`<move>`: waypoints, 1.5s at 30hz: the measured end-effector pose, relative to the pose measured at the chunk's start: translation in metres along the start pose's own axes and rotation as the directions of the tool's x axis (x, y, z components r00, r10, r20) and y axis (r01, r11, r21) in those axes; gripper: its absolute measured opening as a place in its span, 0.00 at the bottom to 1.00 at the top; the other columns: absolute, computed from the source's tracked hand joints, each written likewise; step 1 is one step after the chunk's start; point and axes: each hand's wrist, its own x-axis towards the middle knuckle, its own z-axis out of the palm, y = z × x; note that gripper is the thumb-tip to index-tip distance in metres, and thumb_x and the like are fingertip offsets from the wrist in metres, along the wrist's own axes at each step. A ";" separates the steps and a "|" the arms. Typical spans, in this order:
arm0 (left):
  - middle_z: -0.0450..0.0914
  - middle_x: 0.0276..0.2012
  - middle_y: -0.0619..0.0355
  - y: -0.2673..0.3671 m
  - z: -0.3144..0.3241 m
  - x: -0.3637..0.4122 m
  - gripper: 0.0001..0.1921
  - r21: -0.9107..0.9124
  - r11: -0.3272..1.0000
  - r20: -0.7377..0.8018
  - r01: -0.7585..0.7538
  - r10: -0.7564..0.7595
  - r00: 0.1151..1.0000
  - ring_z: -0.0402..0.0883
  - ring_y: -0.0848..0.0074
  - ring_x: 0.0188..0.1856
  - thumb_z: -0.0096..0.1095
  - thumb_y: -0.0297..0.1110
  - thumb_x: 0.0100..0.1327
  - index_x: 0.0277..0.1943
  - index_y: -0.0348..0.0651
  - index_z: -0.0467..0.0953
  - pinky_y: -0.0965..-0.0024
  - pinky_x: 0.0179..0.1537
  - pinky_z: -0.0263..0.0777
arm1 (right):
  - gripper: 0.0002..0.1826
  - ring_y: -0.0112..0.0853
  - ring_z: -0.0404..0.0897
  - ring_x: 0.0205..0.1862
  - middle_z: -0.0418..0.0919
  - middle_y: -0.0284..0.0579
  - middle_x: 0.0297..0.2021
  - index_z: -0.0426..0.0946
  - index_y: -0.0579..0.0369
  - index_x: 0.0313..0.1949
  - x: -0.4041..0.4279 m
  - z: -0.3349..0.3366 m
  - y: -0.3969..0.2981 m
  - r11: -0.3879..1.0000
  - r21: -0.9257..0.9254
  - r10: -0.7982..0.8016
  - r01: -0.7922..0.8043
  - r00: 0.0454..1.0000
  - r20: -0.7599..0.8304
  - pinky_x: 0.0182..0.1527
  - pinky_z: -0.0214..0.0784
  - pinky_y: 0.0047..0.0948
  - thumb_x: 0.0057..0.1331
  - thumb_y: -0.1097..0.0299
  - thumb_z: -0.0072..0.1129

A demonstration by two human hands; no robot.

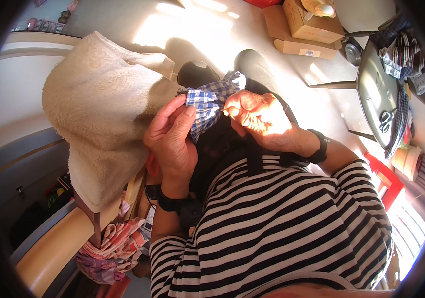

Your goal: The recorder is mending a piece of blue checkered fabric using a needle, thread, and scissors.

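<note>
Blue-and-white checked cloth [212, 97], gathered into folds, lies between my two hands above my lap. My left hand [173, 132] pinches its left edge between thumb and fingers. At the cloth's right side, my right hand [255, 111] is closed with thumb and forefinger together on a thin needle [220, 109], which points left into the gathers. A fine thread appears to trail to the right of that hand. Dark bands sit on both wrists.
A cream towel [104, 97] drapes over something at my left. Patterned fabric [113, 249] hangs below it. On the right, a dark stool or chair seat [374, 97] bears scissors [385, 121] and cloth pieces. A cardboard box [313, 28] stands on the floor ahead, near a red plastic stool [387, 182] further back.
</note>
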 end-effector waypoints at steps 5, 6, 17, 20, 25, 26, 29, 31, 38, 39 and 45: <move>0.80 0.35 0.52 0.000 -0.001 0.000 0.13 0.005 1.000 0.008 0.001 -0.001 1.000 0.77 0.78 0.36 0.59 0.15 0.53 0.43 0.28 0.76 0.77 0.41 0.71 | 0.14 0.26 0.71 0.22 0.72 0.41 0.28 0.73 0.63 0.38 -0.002 0.000 -0.004 0.995 0.067 0.074 -0.075 0.997 0.014 0.24 0.61 0.21 0.67 0.62 0.49; 0.80 0.35 0.52 0.000 -0.001 0.000 0.13 -0.003 1.000 0.015 0.006 -0.006 1.000 0.77 0.78 0.36 0.59 0.15 0.53 0.43 0.27 0.75 0.77 0.41 0.71 | 0.14 0.26 0.71 0.22 0.72 0.41 0.28 0.73 0.63 0.38 -0.001 -0.001 -0.007 0.995 0.067 0.075 -0.076 0.997 0.014 0.24 0.61 0.21 0.67 0.62 0.49; 0.80 0.34 0.54 -0.006 0.001 -0.004 0.11 0.023 1.000 0.105 0.004 -0.006 0.994 0.77 0.79 0.35 0.61 0.17 0.54 0.42 0.27 0.75 0.78 0.40 0.71 | 0.11 0.26 0.73 0.20 0.74 0.42 0.22 0.74 0.64 0.36 0.003 -0.002 -0.015 0.972 0.214 0.049 -0.097 0.974 0.221 0.23 0.64 0.23 0.64 0.66 0.54; 0.79 0.35 0.54 -0.018 -0.001 -0.002 0.11 -0.014 0.988 0.088 0.152 -0.150 0.985 0.77 0.81 0.34 0.60 0.17 0.55 0.42 0.27 0.75 0.80 0.39 0.71 | 0.06 0.32 0.76 0.19 0.76 0.44 0.23 0.74 0.61 0.34 0.005 0.012 -0.020 0.906 0.052 -0.410 0.420 0.843 0.348 0.22 0.68 0.26 0.65 0.72 0.50; 0.79 0.34 0.54 -0.014 -0.008 0.003 0.10 -0.131 0.985 0.057 0.115 -0.109 0.992 0.77 0.80 0.35 0.58 0.16 0.56 0.43 0.27 0.74 0.79 0.40 0.71 | 0.12 0.24 0.72 0.24 0.76 0.39 0.27 0.72 0.63 0.40 0.006 -0.005 -0.010 0.978 0.206 -0.009 -0.024 0.987 0.159 0.25 0.63 0.20 0.63 0.65 0.54; 0.79 0.35 0.54 -0.012 -0.008 0.005 0.10 -0.121 0.983 0.045 0.139 -0.134 0.990 0.77 0.79 0.35 0.58 0.16 0.56 0.43 0.27 0.74 0.79 0.40 0.71 | 0.15 0.22 0.70 0.26 0.75 0.38 0.28 0.72 0.64 0.42 0.006 -0.011 -0.012 0.968 0.206 0.124 -0.147 0.985 0.120 0.27 0.61 0.17 0.64 0.63 0.54; 0.79 0.35 0.53 -0.011 -0.007 0.005 0.10 -0.092 0.981 0.037 0.171 -0.168 0.985 0.77 0.79 0.36 0.58 0.16 0.56 0.42 0.27 0.74 0.78 0.42 0.71 | 0.06 0.23 0.70 0.24 0.74 0.41 0.28 0.73 0.63 0.32 0.007 -0.005 0.012 0.802 0.597 0.062 0.012 0.993 -0.102 0.26 0.62 0.19 0.64 0.72 0.52; 0.79 0.36 0.52 -0.012 -0.008 0.003 0.11 -0.063 0.986 0.061 0.155 -0.151 0.987 0.78 0.77 0.38 0.57 0.15 0.56 0.43 0.26 0.73 0.76 0.44 0.70 | 0.06 0.22 0.70 0.24 0.73 0.40 0.28 0.73 0.62 0.29 0.011 -0.004 0.008 0.829 0.557 0.073 0.041 0.981 -0.181 0.25 0.62 0.19 0.64 0.75 0.50; 0.74 0.50 0.46 -0.005 0.001 -0.001 0.29 -0.058 0.982 0.408 0.179 -0.140 0.902 0.75 0.70 0.50 0.56 0.12 0.53 0.59 0.22 0.58 0.72 0.53 0.67 | 0.07 0.24 0.72 0.24 0.73 0.40 0.25 0.71 0.62 0.31 0.022 0.000 0.018 0.863 0.505 0.102 0.008 0.976 -0.191 0.27 0.66 0.21 0.66 0.71 0.49; 0.74 0.50 0.46 -0.007 0.000 -0.001 0.29 -0.057 0.982 0.407 0.180 -0.142 0.903 0.75 0.70 0.50 0.56 0.12 0.53 0.59 0.22 0.58 0.72 0.53 0.67 | 0.08 0.25 0.74 0.25 0.74 0.41 0.25 0.70 0.63 0.32 0.023 0.003 0.018 0.801 0.598 0.131 0.036 0.963 -0.235 0.29 0.68 0.22 0.66 0.71 0.49; 0.73 0.50 0.47 -0.020 -0.012 0.003 0.24 0.001 0.986 0.198 0.168 -0.165 0.966 0.74 0.70 0.50 0.56 0.12 0.53 0.55 0.23 0.64 0.71 0.53 0.67 | 0.09 0.28 0.78 0.29 0.76 0.44 0.29 0.70 0.64 0.33 0.028 0.007 0.017 0.853 0.521 0.077 0.045 0.974 -0.211 0.34 0.72 0.23 0.68 0.71 0.46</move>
